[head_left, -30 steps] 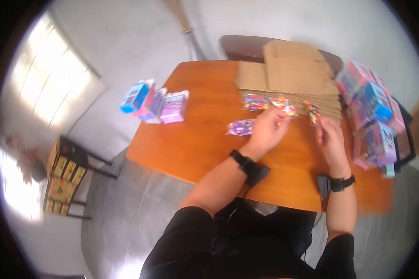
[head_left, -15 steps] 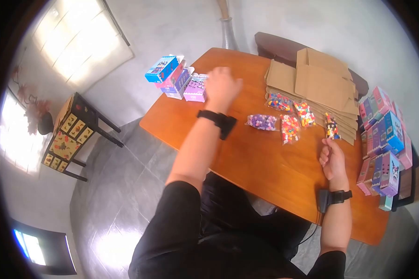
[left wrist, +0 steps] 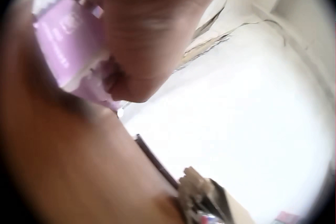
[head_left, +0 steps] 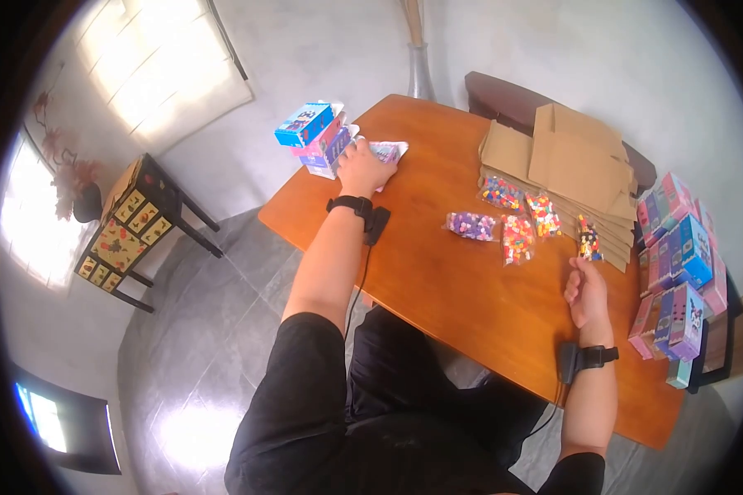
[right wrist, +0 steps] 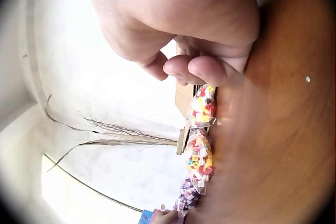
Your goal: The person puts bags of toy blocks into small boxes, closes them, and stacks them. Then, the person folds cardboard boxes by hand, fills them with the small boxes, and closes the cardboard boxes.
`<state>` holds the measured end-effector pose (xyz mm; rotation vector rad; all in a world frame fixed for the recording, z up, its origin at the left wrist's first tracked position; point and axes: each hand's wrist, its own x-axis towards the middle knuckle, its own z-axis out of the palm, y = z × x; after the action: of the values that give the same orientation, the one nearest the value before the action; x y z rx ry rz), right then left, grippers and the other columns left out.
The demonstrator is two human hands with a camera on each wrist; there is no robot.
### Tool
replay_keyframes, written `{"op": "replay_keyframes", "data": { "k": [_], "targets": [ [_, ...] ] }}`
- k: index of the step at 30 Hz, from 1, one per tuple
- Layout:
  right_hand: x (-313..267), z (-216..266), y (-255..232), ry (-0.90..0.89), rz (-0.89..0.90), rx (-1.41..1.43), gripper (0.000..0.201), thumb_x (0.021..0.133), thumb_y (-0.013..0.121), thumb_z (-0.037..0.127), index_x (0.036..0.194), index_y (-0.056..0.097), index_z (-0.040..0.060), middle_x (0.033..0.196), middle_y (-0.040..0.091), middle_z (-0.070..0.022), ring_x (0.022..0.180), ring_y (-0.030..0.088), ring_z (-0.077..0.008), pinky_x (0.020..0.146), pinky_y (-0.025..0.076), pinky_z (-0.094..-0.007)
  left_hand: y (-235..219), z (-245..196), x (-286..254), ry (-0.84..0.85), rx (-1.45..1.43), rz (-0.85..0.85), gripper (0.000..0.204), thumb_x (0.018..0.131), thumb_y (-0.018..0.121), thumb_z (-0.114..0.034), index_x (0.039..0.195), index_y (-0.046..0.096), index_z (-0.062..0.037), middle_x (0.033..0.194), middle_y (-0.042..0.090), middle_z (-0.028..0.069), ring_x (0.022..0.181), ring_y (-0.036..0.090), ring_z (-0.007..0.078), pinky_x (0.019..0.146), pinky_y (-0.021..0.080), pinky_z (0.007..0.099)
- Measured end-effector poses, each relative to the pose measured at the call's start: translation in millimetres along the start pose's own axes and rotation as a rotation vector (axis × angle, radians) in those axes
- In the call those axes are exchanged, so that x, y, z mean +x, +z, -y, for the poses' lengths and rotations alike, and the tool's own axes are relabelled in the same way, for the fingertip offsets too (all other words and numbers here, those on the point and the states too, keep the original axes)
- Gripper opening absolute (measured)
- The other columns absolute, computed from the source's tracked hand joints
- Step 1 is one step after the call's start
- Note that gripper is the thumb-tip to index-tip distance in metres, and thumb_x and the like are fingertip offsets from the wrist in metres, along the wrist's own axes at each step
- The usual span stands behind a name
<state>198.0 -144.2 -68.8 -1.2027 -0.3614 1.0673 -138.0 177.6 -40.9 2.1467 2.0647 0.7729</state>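
At the table's far left, my left hand (head_left: 365,167) grips a small purple carton (head_left: 390,151). The left wrist view shows that purple carton (left wrist: 71,37) with thumb and fingers around it; the hand covers part of it. On the right side, my right hand (head_left: 586,293) rests at the table with fingers loosely curled, holding nothing. Just beyond its fingertips lies a clear bag of black and yellow pieces (head_left: 588,238). More bags sit mid-table: purple pieces (head_left: 471,225), red and yellow pieces (head_left: 518,241), another mixed bag (head_left: 545,214) and a blue-orange one (head_left: 501,191).
Stacked cartons, a blue one (head_left: 304,124) on top, stand beside my left hand. Flat brown cardboard (head_left: 582,157) is piled at the back. Many pastel cartons (head_left: 673,272) are stacked along the right edge. Beyond the table are a chair back (head_left: 504,95) and a vase (head_left: 419,74).
My left hand left the bags, swung to the far left and took hold of the purple carton, which now sits turned. My right hand drew back from the black-and-yellow bag and stays near it.
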Motion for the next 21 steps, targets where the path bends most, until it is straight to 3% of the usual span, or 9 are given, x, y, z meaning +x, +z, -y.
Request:
{"op": "replay_keyframes", "data": {
  "k": [3, 6, 7, 12, 14, 16, 18, 19, 21],
  "targets": [
    [-0.6, 1.1, 1.6, -0.013, 0.035, -0.037, 0.019, 0.098, 0.059, 0.025, 0.102, 0.060, 0.0067, 0.064, 0.048, 0.0033, 0.048, 0.042, -0.0077, 0.045, 0.033, -0.0226, -25.4, -53.8, -27.9, 0.099, -0.285, -0.005, 0.084, 0.075, 0.070, -0.059, 0.135, 0.050, -0.0049, 0.125, 0.062, 0.0190, 0.118, 0.056, 0.0414, 0.099, 0.046, 0.0501],
    [-11.0, 1.1, 6.3, -0.059, 0.132, -0.084, 0.026, 0.098, 0.060, 0.028, 0.112, 0.060, 0.0060, 0.077, 0.058, 0.0005, 0.061, 0.053, -0.0093, 0.054, 0.041, -0.0221, -24.9, -111.3, -76.0, 0.545, -0.822, 0.170, 0.083, 0.069, 0.082, -0.043, 0.136, 0.048, -0.0061, 0.124, 0.060, 0.0202, 0.119, 0.053, 0.0412, 0.102, 0.043, 0.0488],
    [-16.3, 2.4, 10.7, -0.093, 0.206, -0.113, 0.033, 0.098, 0.060, 0.029, 0.120, 0.059, 0.0053, 0.087, 0.064, -0.0017, 0.070, 0.060, -0.0107, 0.061, 0.046, -0.0219, -1.9, -126.6, -96.5, 0.738, -0.759, 0.010, 0.090, 0.067, 0.083, -0.039, 0.140, 0.042, -0.0052, 0.126, 0.054, 0.0228, 0.119, 0.050, 0.0419, 0.104, 0.039, 0.0489],
    [-36.2, 7.8, 33.4, -0.280, 0.299, 0.056, 0.048, 0.094, 0.066, 0.020, 0.136, 0.050, 0.0032, 0.117, 0.065, -0.0057, 0.105, 0.063, -0.0167, 0.090, 0.049, -0.0295, -17.7, -184.2, -199.3, 1.060, -0.696, 0.238, 0.106, 0.063, 0.089, -0.038, 0.146, 0.034, -0.0021, 0.128, 0.051, 0.0242, 0.122, 0.049, 0.0428, 0.105, 0.039, 0.0485],
    [-33.4, 12.8, 23.6, -0.344, 0.259, 0.092, 0.053, 0.092, 0.067, 0.015, 0.139, 0.047, 0.0024, 0.124, 0.063, -0.0061, 0.113, 0.061, -0.0181, 0.098, 0.048, -0.0322, -10.8, -188.8, -199.2, 1.103, -0.811, 0.276, 0.101, 0.065, 0.089, -0.033, 0.145, 0.035, -0.0017, 0.126, 0.052, 0.0242, 0.121, 0.052, 0.0407, 0.102, 0.043, 0.0468],
    [-27.2, 15.3, 10.7, -0.344, 0.314, -0.142, 0.059, 0.086, 0.069, 0.003, 0.140, 0.045, 0.0024, 0.129, 0.060, -0.0060, 0.117, 0.059, -0.0183, 0.102, 0.047, -0.0347, 0.7, -182.5, -192.0, 1.132, -0.912, 0.324, 0.095, 0.068, 0.088, -0.028, 0.143, 0.036, -0.0013, 0.125, 0.053, 0.0241, 0.119, 0.054, 0.0386, 0.100, 0.046, 0.0451],
    [-31.4, 15.9, 10.9, -0.286, 0.307, -0.153, 0.062, 0.084, 0.068, -0.002, 0.141, 0.043, 0.0023, 0.132, 0.058, -0.0067, 0.119, 0.058, -0.0171, 0.102, 0.047, -0.0338, 17.1, -171.0, -184.8, 0.714, -1.351, 0.780, 0.074, 0.076, 0.082, -0.011, 0.137, 0.042, -0.0025, 0.124, 0.056, 0.0216, 0.115, 0.058, 0.0310, 0.090, 0.052, 0.0386],
    [-35.5, 16.7, 17.2, -0.289, 0.335, -0.156, 0.062, 0.084, 0.068, -0.002, 0.141, 0.044, 0.0023, 0.131, 0.059, -0.0064, 0.118, 0.058, -0.0165, 0.101, 0.047, -0.0335, 24.9, -168.3, -184.4, 0.715, -1.343, 0.803, 0.074, 0.076, 0.082, -0.011, 0.137, 0.042, -0.0025, 0.124, 0.056, 0.0216, 0.115, 0.058, 0.0310, 0.090, 0.052, 0.0386],
    [-33.3, 12.6, 16.4, -0.300, 0.366, -0.190, 0.064, 0.084, 0.070, -0.002, 0.141, 0.043, 0.0036, 0.131, 0.057, -0.0064, 0.118, 0.057, -0.0159, 0.100, 0.047, -0.0325, 38.0, -164.7, -181.0, 0.974, -1.456, 0.661, 0.060, 0.079, 0.075, 0.001, 0.132, 0.047, -0.0044, 0.122, 0.056, 0.0162, 0.112, 0.059, 0.0243, 0.083, 0.053, 0.0334]
  ]
}}
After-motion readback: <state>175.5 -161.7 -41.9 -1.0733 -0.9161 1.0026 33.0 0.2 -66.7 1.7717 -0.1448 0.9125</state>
